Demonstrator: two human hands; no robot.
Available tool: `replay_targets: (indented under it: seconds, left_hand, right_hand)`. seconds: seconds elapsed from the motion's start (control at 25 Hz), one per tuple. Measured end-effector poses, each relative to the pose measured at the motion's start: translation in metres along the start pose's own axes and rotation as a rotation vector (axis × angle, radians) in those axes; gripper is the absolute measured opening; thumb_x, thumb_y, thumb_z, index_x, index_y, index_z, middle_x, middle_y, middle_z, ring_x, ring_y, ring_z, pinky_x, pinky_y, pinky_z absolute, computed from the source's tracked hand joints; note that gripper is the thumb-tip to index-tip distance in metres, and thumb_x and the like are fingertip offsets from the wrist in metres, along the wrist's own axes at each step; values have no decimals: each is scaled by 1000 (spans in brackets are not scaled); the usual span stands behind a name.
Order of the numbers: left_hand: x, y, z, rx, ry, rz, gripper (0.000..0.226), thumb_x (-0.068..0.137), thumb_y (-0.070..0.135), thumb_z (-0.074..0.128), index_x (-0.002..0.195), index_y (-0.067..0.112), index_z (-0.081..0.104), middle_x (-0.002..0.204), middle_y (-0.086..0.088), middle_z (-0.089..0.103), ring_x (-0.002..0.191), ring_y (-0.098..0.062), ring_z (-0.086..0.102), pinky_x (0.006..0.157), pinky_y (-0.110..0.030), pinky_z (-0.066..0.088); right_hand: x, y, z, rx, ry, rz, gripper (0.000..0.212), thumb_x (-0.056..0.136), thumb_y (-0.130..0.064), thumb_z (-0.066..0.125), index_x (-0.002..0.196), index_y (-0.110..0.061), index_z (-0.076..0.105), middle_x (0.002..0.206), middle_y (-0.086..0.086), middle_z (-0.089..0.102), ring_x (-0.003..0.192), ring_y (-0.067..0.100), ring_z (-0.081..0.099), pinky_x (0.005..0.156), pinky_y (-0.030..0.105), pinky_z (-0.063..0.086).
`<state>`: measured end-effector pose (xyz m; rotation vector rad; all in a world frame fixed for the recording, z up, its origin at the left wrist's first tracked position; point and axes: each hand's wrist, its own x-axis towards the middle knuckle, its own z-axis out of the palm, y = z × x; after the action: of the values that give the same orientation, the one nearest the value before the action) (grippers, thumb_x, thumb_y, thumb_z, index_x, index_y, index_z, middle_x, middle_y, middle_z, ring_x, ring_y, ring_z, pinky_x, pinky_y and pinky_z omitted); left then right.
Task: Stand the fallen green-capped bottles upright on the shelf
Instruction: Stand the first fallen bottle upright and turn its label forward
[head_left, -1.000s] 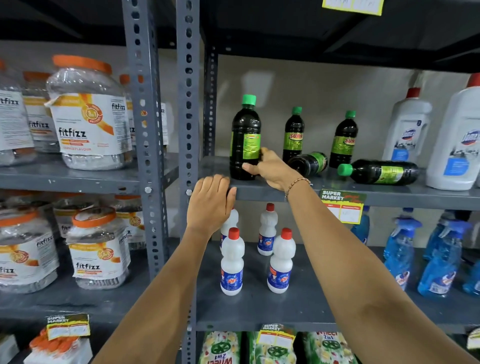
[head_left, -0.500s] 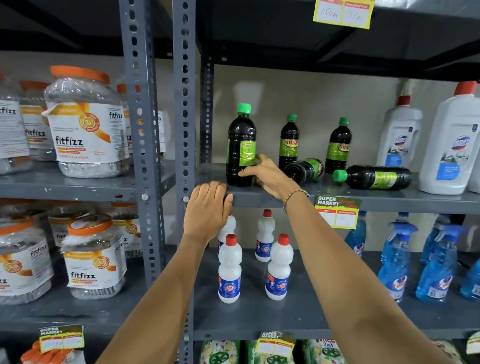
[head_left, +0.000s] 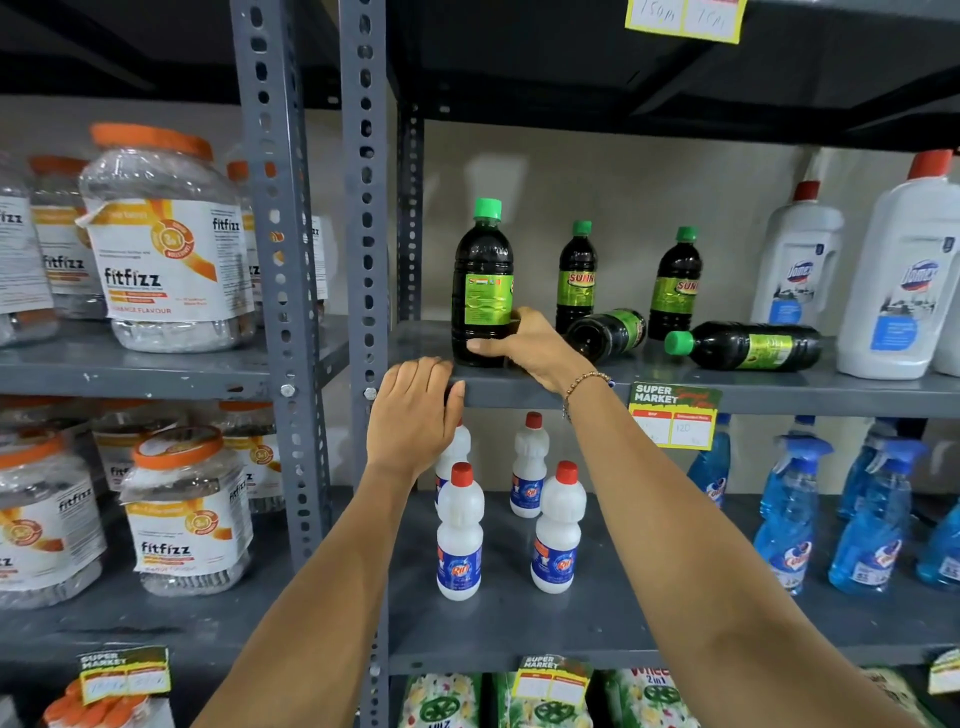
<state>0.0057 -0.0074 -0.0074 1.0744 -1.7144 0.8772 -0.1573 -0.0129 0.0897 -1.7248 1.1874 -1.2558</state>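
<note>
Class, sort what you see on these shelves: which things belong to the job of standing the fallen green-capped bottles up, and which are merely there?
Belong to the job:
- right hand gripping the front upright bottle
- two fallen bottles
- two upright bottles behind
- shelf
- left hand on the shelf edge

Merely there:
- fitfizz jars
- white red-capped bottles
- blue spray bottles
- price tag

Bare forearms, beaded bracelet (head_left: 586, 383)

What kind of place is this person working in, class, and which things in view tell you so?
Most likely a supermarket aisle. Slotted grey metal shelving carries many copies of the same goods, such as fitfizz jars and blue spray bottles, and a shelf-edge price tag is printed "SUPER MARKET".
</note>
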Motion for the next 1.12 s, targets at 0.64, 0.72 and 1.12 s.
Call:
replay_targets:
  seconds: [0.64, 0.72, 1.12]
  left_hand:
    - [0, 1, 0, 20, 14, 5, 47, 101, 35, 26, 102, 7, 63, 97, -9, 68, 87, -27, 63, 83, -38, 47]
    - [0, 0, 0, 23, 22, 14, 44, 100, 34, 29, 101, 6, 63, 96, -10, 68, 86, -27, 63, 82, -38, 48]
    - [0, -1, 0, 12, 1, 14, 41, 98, 34, 33, 102, 7, 63, 97, -9, 68, 88, -27, 63, 83, -38, 49]
  right_hand:
    - [-3, 0, 2, -47, 92, 29, 84, 71, -13, 83, 135, -5, 29, 121, 5, 54, 113, 16, 54, 91, 26, 43]
    - [-4, -1, 2, -24, 71, 26, 87, 72, -17, 83, 137, -5, 26, 121, 2, 53, 112, 14, 52, 93, 25, 41]
    - [-1, 2, -1, 65, 47, 49, 96, 72, -14, 83, 142, -10, 17, 126, 6, 51, 119, 18, 49, 98, 27, 38]
